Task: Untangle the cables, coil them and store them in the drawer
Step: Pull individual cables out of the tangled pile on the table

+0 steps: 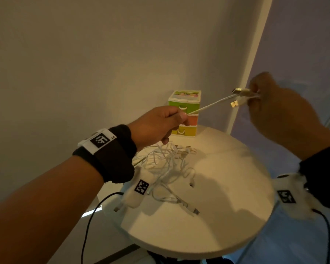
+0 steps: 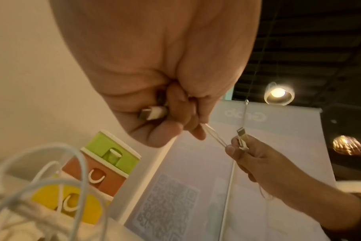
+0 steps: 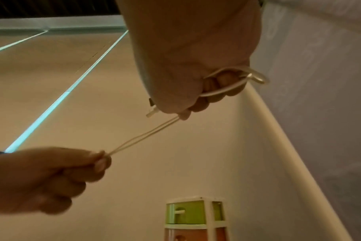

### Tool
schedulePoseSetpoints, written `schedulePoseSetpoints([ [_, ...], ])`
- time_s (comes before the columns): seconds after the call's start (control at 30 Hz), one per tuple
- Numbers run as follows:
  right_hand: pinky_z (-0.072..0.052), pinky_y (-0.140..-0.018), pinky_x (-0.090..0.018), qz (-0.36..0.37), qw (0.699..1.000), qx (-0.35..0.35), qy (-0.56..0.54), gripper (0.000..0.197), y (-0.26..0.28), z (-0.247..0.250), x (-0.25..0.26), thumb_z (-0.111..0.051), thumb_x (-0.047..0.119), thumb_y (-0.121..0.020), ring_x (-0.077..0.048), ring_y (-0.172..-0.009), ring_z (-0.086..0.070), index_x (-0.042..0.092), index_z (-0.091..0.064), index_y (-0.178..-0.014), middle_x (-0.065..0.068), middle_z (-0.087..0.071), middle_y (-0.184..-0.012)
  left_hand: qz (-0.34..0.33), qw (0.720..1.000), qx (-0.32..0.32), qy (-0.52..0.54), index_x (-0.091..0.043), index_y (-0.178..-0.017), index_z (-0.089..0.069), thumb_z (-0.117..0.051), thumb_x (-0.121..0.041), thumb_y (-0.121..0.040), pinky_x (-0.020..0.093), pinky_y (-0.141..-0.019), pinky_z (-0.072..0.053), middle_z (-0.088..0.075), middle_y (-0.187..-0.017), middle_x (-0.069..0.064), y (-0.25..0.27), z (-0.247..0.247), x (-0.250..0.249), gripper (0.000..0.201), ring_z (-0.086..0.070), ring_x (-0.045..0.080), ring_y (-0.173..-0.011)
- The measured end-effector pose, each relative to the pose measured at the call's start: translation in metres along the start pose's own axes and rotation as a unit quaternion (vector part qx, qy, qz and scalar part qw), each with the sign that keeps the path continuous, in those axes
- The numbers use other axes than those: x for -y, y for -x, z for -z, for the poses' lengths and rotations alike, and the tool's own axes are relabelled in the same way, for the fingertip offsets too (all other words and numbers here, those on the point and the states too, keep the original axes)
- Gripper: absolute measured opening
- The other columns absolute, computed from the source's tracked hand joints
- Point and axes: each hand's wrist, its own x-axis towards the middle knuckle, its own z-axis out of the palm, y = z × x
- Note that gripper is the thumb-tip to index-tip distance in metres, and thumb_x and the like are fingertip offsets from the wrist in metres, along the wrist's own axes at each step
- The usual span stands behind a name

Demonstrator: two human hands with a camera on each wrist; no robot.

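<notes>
A white cable [image 1: 213, 104], folded double, is stretched taut in the air between my two hands. My left hand [image 1: 166, 122] pinches the folded end; its wrist view shows a white plug [image 2: 154, 112] tucked in the curled fingers. My right hand [image 1: 263, 98] pinches the other end [image 3: 161, 128], with two metal plugs [image 1: 238, 97] sticking out and a loop of cable [image 3: 237, 78] round its fingers. A tangle of white cables [image 1: 170, 164] lies on the round white table [image 1: 227, 216]. The small drawer unit [image 1: 185, 113], with green, orange and yellow drawers, stands at the table's far edge, all drawers closed.
A white adapter with a black-and-white marker [image 1: 139, 189] lies at the table's left edge among the cables. Loose plugs [image 1: 193, 210] lie toward the front. A cream wall rises behind the table; a pale banner [image 2: 196, 187] stands to the right.
</notes>
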Motion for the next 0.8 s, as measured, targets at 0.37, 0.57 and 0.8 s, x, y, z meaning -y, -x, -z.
schedulePoseSetpoints([
  [0.37, -0.037, -0.078, -0.046, 0.165, 0.978, -0.021, 0.126, 0.042, 0.016, -0.01, 0.039, -0.044, 0.027, -0.087, -0.034, -0.112, -0.033, 0.032, -0.043, -0.129, -0.006, -0.025, -0.155, -0.018, 0.986, -0.005, -0.166, -0.013, -0.104, -0.064, -0.039, -0.024, -0.102, 0.014, -0.049, -0.033, -0.046, -0.063, -0.012, -0.013, -0.014, -0.007, 0.027, -0.042, -0.003, -0.043],
  [0.57, -0.04, -0.073, -0.044, 0.207, 0.955, 0.113, 0.179, 0.038, 0.024, -0.028, 0.04, -0.054, 0.031, -0.089, -0.03, -0.092, -0.049, 0.019, -0.05, -0.125, -0.006, -0.062, -0.108, -0.057, 0.992, 0.032, -0.111, -0.004, -0.105, -0.065, -0.043, -0.02, -0.101, 0.008, -0.051, -0.035, -0.052, -0.055, -0.02, -0.004, -0.025, -0.015, 0.028, -0.046, -0.006, -0.048],
  [0.8, -0.044, -0.088, -0.044, 0.118, 0.942, 0.242, 0.201, 0.031, 0.018, -0.032, 0.02, -0.043, 0.029, -0.095, -0.025, -0.108, -0.045, 0.028, -0.054, -0.123, 0.001, -0.057, -0.117, 0.038, 0.974, 0.044, -0.22, -0.022, -0.118, -0.048, -0.06, -0.036, -0.091, 0.026, -0.072, -0.052, -0.064, -0.101, -0.005, 0.012, -0.018, -0.001, 0.032, -0.063, 0.012, -0.084],
])
